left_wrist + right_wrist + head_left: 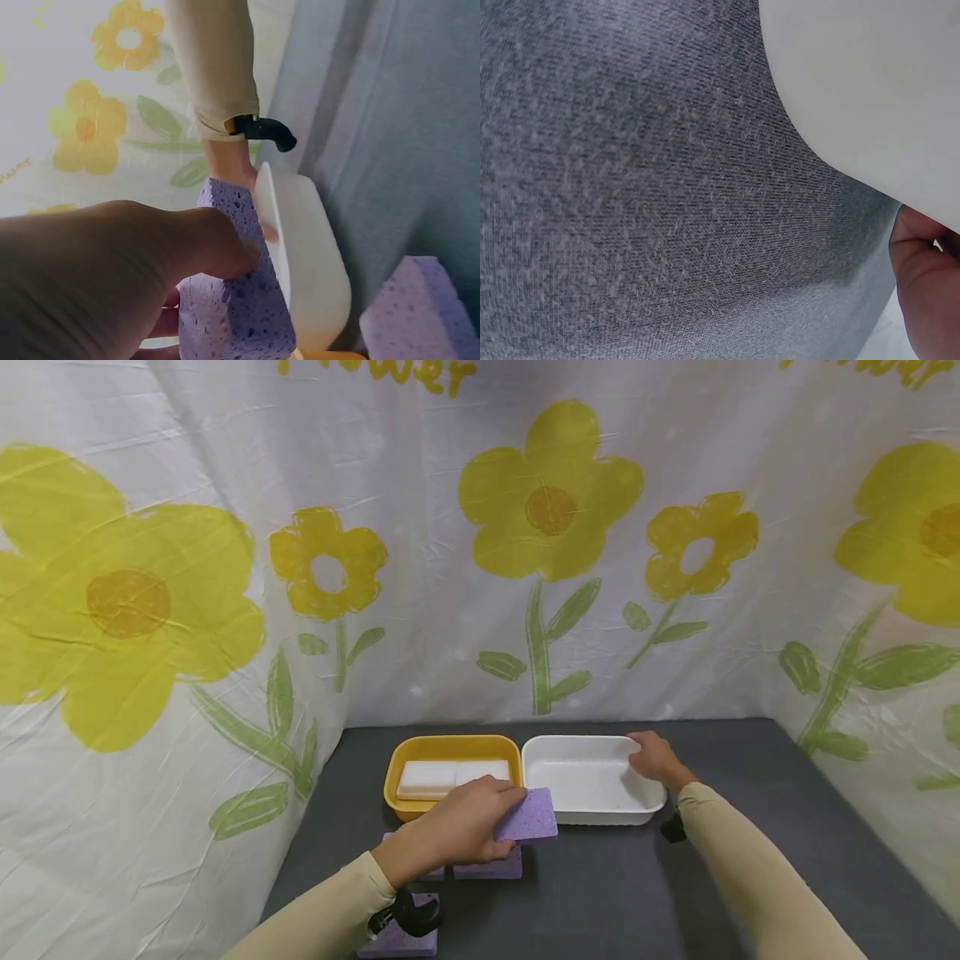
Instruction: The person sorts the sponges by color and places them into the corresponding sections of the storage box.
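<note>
My left hand (480,814) grips a purple sponge (531,816) between thumb and fingers, lifted above the table in front of the two trays. In the left wrist view the thumb presses on the pitted face of the sponge (244,277). At the far right side of the white tray (585,777), my right hand (654,758) holds the rim; in the right wrist view its fingers (926,281) are at the tray's edge, partly hidden by it. Nothing lies inside the visible part of the white tray.
A yellow tray (408,747) stands left of the white one and holds white blocks (427,774). More purple sponges lie on the dark table, one (491,866) below my left hand and another (397,941) nearer the front. A flower-patterned curtain (420,652) hangs behind.
</note>
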`<action>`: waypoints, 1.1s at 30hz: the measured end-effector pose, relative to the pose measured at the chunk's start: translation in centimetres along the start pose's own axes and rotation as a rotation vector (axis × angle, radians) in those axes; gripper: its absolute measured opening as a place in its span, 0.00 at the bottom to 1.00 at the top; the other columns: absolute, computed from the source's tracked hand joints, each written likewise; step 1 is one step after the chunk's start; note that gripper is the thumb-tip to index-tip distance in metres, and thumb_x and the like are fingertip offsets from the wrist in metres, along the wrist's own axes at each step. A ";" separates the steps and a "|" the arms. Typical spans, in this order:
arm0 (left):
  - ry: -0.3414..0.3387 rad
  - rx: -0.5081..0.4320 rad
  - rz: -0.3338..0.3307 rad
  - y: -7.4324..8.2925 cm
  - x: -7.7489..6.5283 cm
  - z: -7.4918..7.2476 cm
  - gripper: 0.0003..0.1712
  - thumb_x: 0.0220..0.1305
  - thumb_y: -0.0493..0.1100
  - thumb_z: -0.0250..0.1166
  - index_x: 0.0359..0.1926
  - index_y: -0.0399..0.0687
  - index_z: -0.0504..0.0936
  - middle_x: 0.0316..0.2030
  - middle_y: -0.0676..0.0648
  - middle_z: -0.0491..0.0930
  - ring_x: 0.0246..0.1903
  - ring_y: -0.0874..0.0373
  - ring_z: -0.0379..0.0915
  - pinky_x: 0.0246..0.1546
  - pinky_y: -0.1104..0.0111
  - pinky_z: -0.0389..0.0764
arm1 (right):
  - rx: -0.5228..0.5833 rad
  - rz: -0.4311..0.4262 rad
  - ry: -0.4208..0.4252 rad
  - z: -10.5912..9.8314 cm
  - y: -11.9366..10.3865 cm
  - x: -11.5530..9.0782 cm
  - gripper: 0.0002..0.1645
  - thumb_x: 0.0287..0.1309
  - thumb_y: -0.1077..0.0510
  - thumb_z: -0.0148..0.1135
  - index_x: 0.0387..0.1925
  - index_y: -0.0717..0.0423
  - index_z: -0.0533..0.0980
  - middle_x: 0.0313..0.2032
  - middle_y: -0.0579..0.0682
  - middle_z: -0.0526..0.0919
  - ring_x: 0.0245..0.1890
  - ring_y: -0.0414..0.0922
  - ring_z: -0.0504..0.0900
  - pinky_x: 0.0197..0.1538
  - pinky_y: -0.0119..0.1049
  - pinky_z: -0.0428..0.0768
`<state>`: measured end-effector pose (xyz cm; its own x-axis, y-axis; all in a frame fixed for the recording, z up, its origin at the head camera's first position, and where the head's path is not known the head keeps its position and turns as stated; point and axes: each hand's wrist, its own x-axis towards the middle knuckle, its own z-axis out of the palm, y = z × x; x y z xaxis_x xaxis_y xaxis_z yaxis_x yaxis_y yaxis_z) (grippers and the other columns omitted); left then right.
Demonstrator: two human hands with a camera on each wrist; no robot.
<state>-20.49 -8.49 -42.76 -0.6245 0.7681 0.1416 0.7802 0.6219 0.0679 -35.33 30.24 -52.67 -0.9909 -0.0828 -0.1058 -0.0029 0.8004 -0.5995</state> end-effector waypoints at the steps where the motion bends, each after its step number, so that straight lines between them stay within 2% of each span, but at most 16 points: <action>1: 0.007 0.010 0.002 0.0 0.4 0.0 0.37 0.61 0.53 0.80 0.68 0.43 0.82 0.59 0.48 0.88 0.54 0.55 0.84 0.59 0.62 0.85 | -0.006 -0.003 0.009 0.0 0.1 0.0 0.39 0.65 0.66 0.52 0.77 0.73 0.67 0.71 0.77 0.73 0.70 0.74 0.75 0.69 0.67 0.77; 8: 0.024 0.047 0.018 -0.3 3.2 0.5 0.34 0.61 0.52 0.80 0.65 0.45 0.83 0.57 0.48 0.88 0.51 0.51 0.84 0.57 0.60 0.85 | 0.036 0.005 -0.020 0.2 0.5 0.3 0.39 0.67 0.68 0.49 0.79 0.75 0.62 0.76 0.80 0.64 0.75 0.76 0.67 0.74 0.68 0.72; 12: 0.030 0.063 0.029 -0.1 5.0 1.1 0.34 0.61 0.53 0.79 0.65 0.45 0.83 0.57 0.48 0.88 0.53 0.51 0.85 0.58 0.61 0.85 | 0.031 0.018 -0.026 0.3 0.4 0.1 0.39 0.68 0.69 0.49 0.79 0.75 0.62 0.76 0.79 0.65 0.75 0.75 0.68 0.74 0.67 0.73; 20: 0.055 0.109 0.026 1.1 9.0 2.2 0.31 0.63 0.56 0.78 0.62 0.47 0.85 0.55 0.49 0.89 0.48 0.52 0.85 0.51 0.62 0.85 | 0.021 0.002 0.006 0.1 -0.2 0.0 0.38 0.66 0.70 0.52 0.78 0.75 0.65 0.76 0.78 0.66 0.75 0.74 0.68 0.75 0.66 0.72; 27: 0.020 0.131 0.009 1.4 12.0 3.4 0.30 0.63 0.57 0.77 0.61 0.49 0.86 0.54 0.51 0.89 0.47 0.53 0.84 0.48 0.60 0.84 | 0.001 -0.031 0.050 0.1 -0.3 -0.1 0.38 0.62 0.70 0.52 0.75 0.75 0.68 0.72 0.78 0.72 0.68 0.73 0.76 0.68 0.62 0.79; 33: -0.026 0.114 -0.018 1.2 13.9 4.6 0.27 0.64 0.56 0.77 0.59 0.51 0.86 0.53 0.52 0.88 0.49 0.53 0.83 0.48 0.61 0.83 | -0.028 -0.039 0.052 0.0 -0.6 -0.2 0.38 0.60 0.70 0.53 0.74 0.76 0.69 0.70 0.78 0.74 0.68 0.73 0.77 0.69 0.64 0.78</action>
<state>-28.37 3.67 -45.24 -0.6402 0.7594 0.1157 0.7607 0.6478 -0.0426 -35.14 29.81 -52.32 -0.9957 -0.0837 -0.0408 -0.0446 0.8134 -0.5800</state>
